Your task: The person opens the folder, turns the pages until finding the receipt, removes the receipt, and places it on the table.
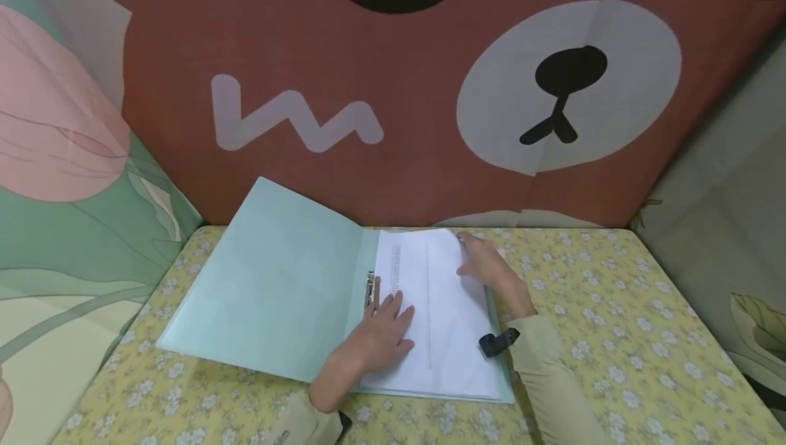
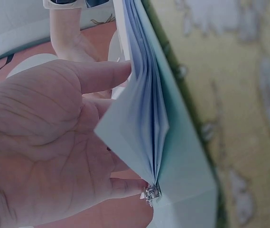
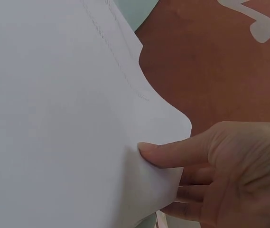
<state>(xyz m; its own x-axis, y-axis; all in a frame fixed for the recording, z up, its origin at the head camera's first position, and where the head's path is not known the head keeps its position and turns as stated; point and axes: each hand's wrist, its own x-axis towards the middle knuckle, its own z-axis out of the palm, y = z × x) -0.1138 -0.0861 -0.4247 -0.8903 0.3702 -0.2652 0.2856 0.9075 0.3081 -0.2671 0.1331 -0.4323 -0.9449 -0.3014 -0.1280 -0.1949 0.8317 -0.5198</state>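
Paper [image 1: 460, 336] is lying in the right half of the open folder [image 1: 288, 274], long axis running near-to-far, printed lines following it; metal clip [image 1: 370, 288] is sitting at its left edge. Right hand [image 1: 490, 266] is pinching the far right corner, thumb on top, can't tell sheet count. Left hand [image 1: 382, 341] is resting on the paper, fingers spread. Folder's far edge is lying near the bear-print backdrop [image 1: 399, 90]; tablecloth [image 1: 620, 336] is running wide to the right

Two hands [image 1: 377, 339] [image 1: 487, 264], one folder [image 1: 282, 274], one clip [image 1: 370, 288], several sheets [image 1: 457, 342] show.
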